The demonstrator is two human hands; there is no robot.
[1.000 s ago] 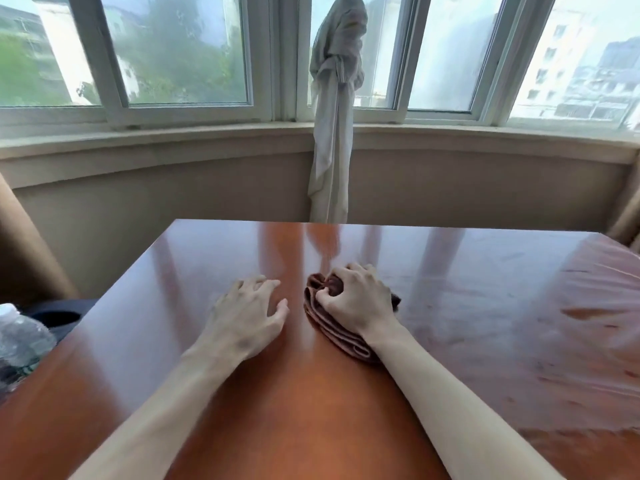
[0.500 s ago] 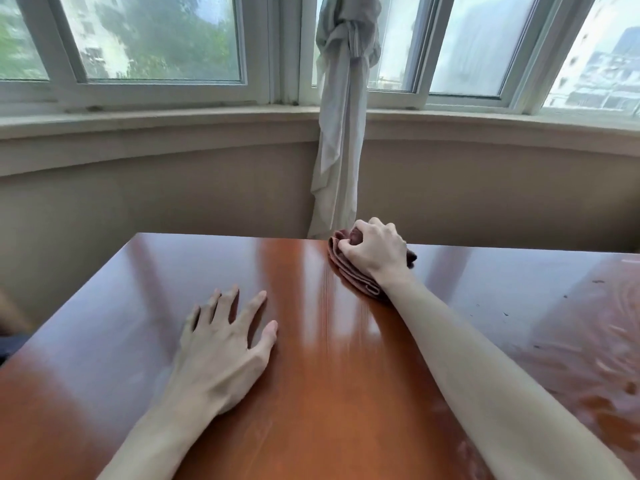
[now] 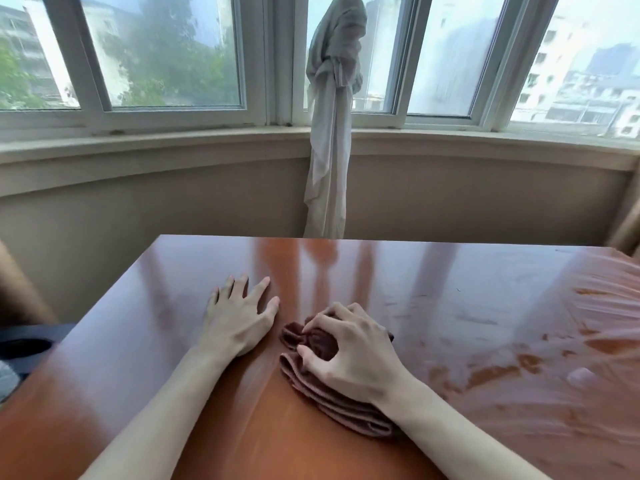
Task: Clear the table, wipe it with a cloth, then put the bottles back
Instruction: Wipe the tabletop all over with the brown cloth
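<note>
Left hand [image 3: 239, 320] flat and spread on the table [image 3: 450, 306], right hand [image 3: 349, 355] clutching the cloth [image 3: 332, 403] at lower centre, I judge wiping underway, no bottles on the tabletop, their return remaining.

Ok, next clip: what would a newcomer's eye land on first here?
Probably the right hand, its fingers curled round a bunched brown cloth near the middle of the glossy reddish wooden table. Beside it on the left, the left hand lies flat on the tabletop with spread fingers. Beyond the table's far edge, a knotted pale curtain hangs before the bay window.
</note>
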